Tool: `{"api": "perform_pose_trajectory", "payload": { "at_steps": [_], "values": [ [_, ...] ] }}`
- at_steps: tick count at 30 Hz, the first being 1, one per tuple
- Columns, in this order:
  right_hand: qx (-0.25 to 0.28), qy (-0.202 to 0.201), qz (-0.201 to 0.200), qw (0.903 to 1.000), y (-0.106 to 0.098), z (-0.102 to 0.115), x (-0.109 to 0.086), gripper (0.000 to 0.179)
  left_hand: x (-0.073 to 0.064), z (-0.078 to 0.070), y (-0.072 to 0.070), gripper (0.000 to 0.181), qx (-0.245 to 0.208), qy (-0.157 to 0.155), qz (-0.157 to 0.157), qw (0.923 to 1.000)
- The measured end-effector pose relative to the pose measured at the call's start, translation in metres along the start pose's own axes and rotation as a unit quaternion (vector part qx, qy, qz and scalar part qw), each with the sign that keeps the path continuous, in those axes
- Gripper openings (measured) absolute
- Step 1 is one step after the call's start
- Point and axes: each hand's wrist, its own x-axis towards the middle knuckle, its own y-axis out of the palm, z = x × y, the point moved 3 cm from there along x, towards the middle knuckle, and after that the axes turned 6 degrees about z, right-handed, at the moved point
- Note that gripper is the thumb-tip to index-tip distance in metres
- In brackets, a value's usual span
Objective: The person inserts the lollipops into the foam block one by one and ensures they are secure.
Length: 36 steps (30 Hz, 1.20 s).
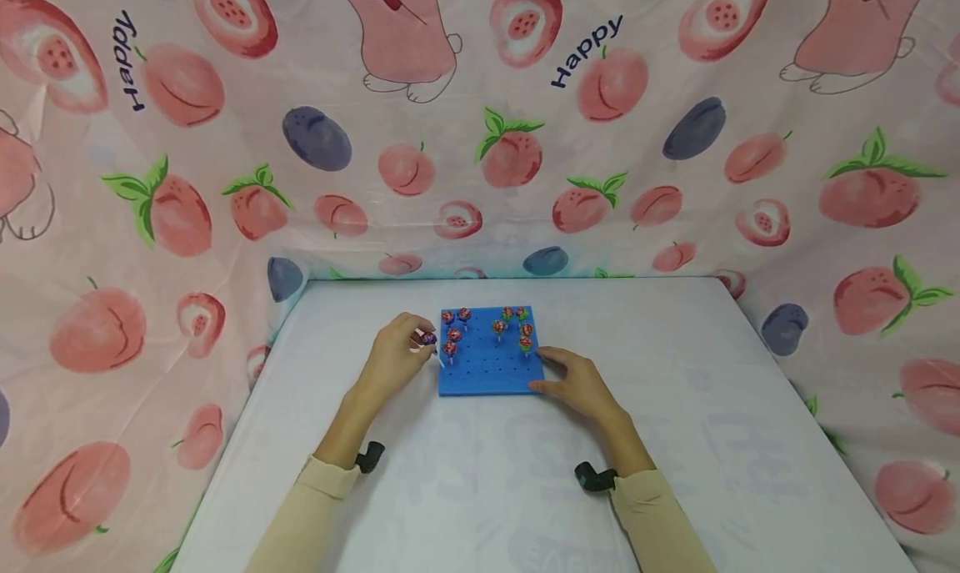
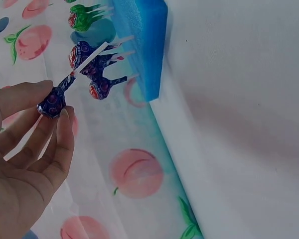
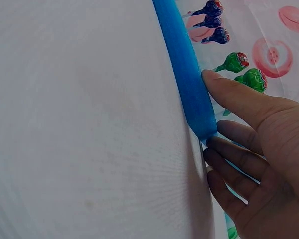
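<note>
My left hand [image 1: 397,352] pinches a purple-wrapped lollipop [image 2: 52,103] by its head, between thumb and fingertips. The white stick [image 2: 92,57] of that lollipop points at the blue board [image 1: 487,379], just off its left edge. Several purple lollipops [image 2: 100,88] stand by their sticks in the board's left part. Green lollipops [image 1: 525,344] stand in its right part. At the board's near right corner rests my right hand [image 1: 577,381], the thumb touching the near edge and the fingers along the right side. Its fingers are spread and slightly bent.
Rows of small holes show on the board's near part. The board lies on a white-covered table [image 1: 480,473]. A fruit-print cloth [image 1: 420,223] hangs behind and beside the table. A dark wrist camera [image 1: 595,477] sits on the right wrist and another [image 1: 370,457] on the left.
</note>
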Motion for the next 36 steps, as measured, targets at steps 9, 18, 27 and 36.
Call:
{"api": "perform_pose_trajectory", "payload": {
  "at_steps": [9, 18, 27, 36],
  "values": [
    [0.001, 0.005, 0.001, 1.0, -0.001, 0.0, 0.0, 0.071, -0.002, -0.008, 0.006, 0.022, -0.001, 0.013, 0.006, 0.9999],
    [-0.002, 0.007, 0.002, 1.0, -0.001, 0.0, 0.0, 0.072, -0.003, -0.011, 0.011, 0.021, -0.024, 0.034, 0.01, 0.9991],
    [-0.002, 0.008, 0.006, 1.0, -0.001, 0.0, -0.001, 0.071, -0.005, -0.011, 0.018, 0.021, -0.02, 0.051, 0.027, 0.9981],
    [0.005, 0.006, 0.006, 1.0, 0.0, -0.001, 0.0, 0.072, -0.005, -0.011, 0.024, 0.022, -0.022, 0.05, 0.037, 0.9978]
  ]
}}
